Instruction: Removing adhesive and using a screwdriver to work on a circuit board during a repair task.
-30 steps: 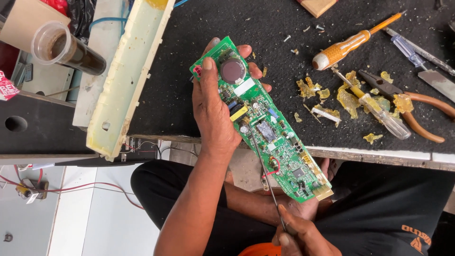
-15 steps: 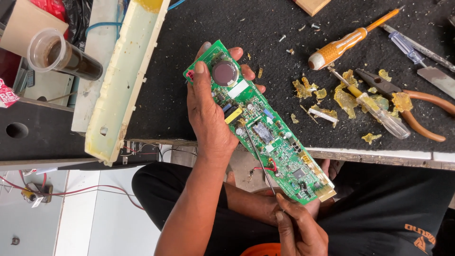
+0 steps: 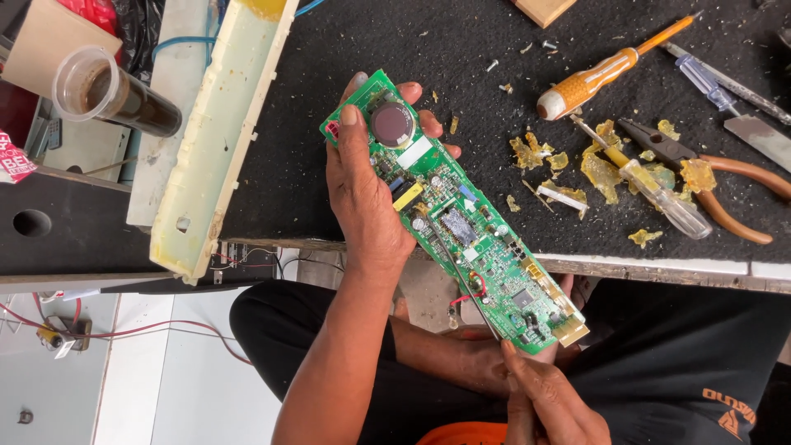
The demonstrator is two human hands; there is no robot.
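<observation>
Single head-worn view, looking steeply down from close above the person's lap and the near edge of a black bench [image 3: 346,165]; both hands and the held board [image 3: 461,222] fill the centre.

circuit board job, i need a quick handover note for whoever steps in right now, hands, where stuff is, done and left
Left hand: grips the long green circuit board at its upper end, over the edge of the black table.
Right hand: at the board's lower end, pinching a thin probe laid on the board.
Nearby: orange screwdriver, pliers, yellow resin scraps, cream casing.
Done: board is out and bare.
Left: probing goes on; nothing reassembled.
</observation>
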